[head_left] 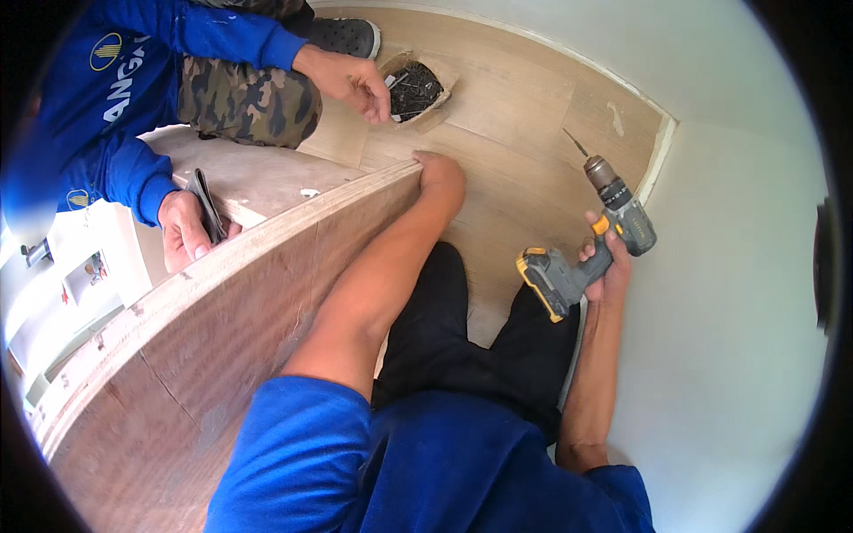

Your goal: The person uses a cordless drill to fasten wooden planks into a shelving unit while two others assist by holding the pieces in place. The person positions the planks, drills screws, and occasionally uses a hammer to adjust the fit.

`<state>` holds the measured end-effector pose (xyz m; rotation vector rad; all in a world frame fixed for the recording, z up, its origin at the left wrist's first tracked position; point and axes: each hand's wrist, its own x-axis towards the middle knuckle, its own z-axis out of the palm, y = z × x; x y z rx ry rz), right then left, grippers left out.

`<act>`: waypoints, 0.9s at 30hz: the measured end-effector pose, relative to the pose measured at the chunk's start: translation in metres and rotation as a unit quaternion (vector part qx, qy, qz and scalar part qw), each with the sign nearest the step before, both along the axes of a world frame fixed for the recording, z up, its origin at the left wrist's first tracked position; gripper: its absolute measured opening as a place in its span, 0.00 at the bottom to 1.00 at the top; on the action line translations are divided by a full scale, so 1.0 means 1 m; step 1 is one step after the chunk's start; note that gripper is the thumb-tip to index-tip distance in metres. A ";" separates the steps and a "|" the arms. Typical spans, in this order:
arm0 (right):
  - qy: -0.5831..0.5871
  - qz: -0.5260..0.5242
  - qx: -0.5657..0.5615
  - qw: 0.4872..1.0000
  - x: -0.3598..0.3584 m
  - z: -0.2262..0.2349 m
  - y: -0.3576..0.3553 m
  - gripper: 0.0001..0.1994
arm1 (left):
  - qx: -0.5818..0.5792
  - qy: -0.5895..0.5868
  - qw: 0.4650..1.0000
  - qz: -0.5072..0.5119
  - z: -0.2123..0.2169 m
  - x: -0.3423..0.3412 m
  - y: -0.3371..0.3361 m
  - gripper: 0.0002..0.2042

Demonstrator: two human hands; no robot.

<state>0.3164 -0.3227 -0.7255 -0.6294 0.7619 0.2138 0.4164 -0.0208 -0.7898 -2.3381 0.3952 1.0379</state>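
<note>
Both hands: left point(440, 171) on panel edge point(293, 222), right point(607, 266) gripping drill point(591, 249).

Grey-yellow cordless drill point(593, 244) held aloft, bit up-left; plywood panel point(267, 302) upright, apparently on edge.

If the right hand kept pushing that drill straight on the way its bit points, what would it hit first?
The right hand holds the grey and yellow cordless drill with its bit aimed up and away. Probably the pale wood-look floor comes first, then the white wall behind; depth is unclear.
</note>
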 end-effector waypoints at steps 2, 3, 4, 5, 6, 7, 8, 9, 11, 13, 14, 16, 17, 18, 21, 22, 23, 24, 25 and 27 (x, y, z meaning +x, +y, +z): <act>-0.020 0.024 -0.002 1.000 -0.004 0.003 0.000 0.23 | 0.008 0.029 0.999 -0.017 -0.001 0.002 -0.003 0.17; -0.012 0.021 0.004 1.000 0.000 0.002 -0.001 0.24 | 0.013 0.044 0.999 -0.025 -0.001 0.003 -0.004 0.17; 0.003 0.015 0.009 1.000 -0.003 0.006 0.001 0.25 | 0.012 0.055 0.998 -0.004 -0.005 -0.001 -0.002 0.18; 0.011 0.013 0.011 1.000 0.003 0.008 -0.001 0.26 | 0.008 0.059 0.998 0.021 -0.012 0.005 -0.004 0.18; 0.013 0.024 0.000 1.000 0.008 0.010 -0.001 0.26 | 0.003 0.063 0.997 0.046 -0.019 0.011 -0.004 0.18; 0.020 0.034 -0.013 0.999 0.007 0.010 0.000 0.26 | -0.015 0.059 0.997 0.055 -0.020 0.015 -0.006 0.18; 0.028 0.042 -0.025 0.998 0.005 0.009 0.001 0.26 | -0.032 0.058 0.996 0.064 -0.016 0.019 -0.004 0.18; 0.027 0.036 -0.020 0.999 0.003 0.009 -0.001 0.26 | -0.048 0.056 0.995 0.073 -0.013 0.024 -0.004 0.18; 0.027 0.024 -0.003 0.999 -0.003 0.007 0.000 0.26 | -0.024 0.117 0.985 0.123 0.010 0.056 -0.008 0.18; 0.018 0.035 0.008 0.999 -0.002 0.005 0.000 0.25 | -0.006 0.113 0.978 0.177 0.013 0.063 -0.005 0.17; 0.016 0.040 0.010 0.999 -0.004 0.004 -0.002 0.24 | 0.000 0.089 0.975 0.204 0.004 0.050 0.000 0.17; 0.017 0.034 0.013 0.999 -0.004 -0.001 -0.006 0.24 | 0.046 0.085 0.981 0.171 -0.002 0.032 -0.001 0.17; 0.019 0.030 0.016 0.999 -0.005 -0.004 -0.006 0.24 | 0.086 0.104 0.985 0.110 0.004 0.028 -0.006 0.18; 0.019 0.030 0.012 0.999 -0.007 -0.005 -0.006 0.24 | 0.126 0.123 0.983 0.048 0.008 0.024 -0.010 0.18; 0.011 0.034 0.006 0.999 -0.004 -0.005 -0.008 0.24 | 0.074 0.112 0.990 0.036 -0.005 0.015 0.005 0.19; 0.008 0.033 0.007 0.999 -0.003 -0.005 -0.007 0.24 | 0.080 0.124 0.989 0.027 -0.006 0.015 0.005 0.19; 0.005 0.031 0.008 0.999 -0.003 -0.006 -0.006 0.24 | 0.085 0.137 0.987 0.018 -0.006 0.016 0.005 0.18; 0.005 0.029 0.011 0.999 -0.004 -0.007 -0.006 0.24 | 0.091 0.150 0.985 0.009 -0.007 0.016 0.003 0.18; 0.004 0.027 0.015 1.000 -0.004 -0.006 -0.006 0.24 | 0.091 0.138 0.986 0.008 -0.010 0.015 0.004 0.18; 0.010 0.030 0.021 0.999 -0.003 -0.002 -0.005 0.25 | 0.092 0.114 0.989 0.007 -0.017 0.010 0.005 0.17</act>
